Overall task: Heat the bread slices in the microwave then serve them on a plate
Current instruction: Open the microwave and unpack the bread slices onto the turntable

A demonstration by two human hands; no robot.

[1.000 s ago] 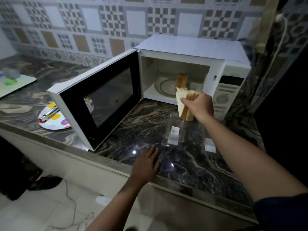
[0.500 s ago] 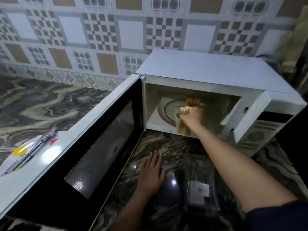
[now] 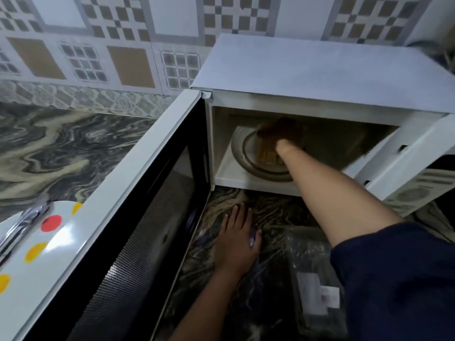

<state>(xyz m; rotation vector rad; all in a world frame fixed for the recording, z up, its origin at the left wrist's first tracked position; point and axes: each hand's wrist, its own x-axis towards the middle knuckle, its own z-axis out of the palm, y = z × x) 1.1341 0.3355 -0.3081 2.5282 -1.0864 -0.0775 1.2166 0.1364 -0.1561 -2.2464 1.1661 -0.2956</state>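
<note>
One microwave (image 3: 320, 77) stands open on the counter (image 3: 61, 148). One dotted plate (image 3: 56, 239) is cut off by its door (image 3: 138, 217). The left hand (image 3: 236, 244) lies flat on the counter, fingers straight. The right hand (image 3: 285, 135) is shadowed inside, and I cannot tell whether it is gripping. The bread slices (image 3: 267, 155) stand on the turntable (image 3: 248, 166), too blurred to count.

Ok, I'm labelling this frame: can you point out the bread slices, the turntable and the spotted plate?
bread slices (image 3: 267, 156), head view, brown crust edges facing the camera.
turntable (image 3: 240, 156), head view, bare left rim.
spotted plate (image 3: 55, 242), head view, white surface below the red dot.
</note>
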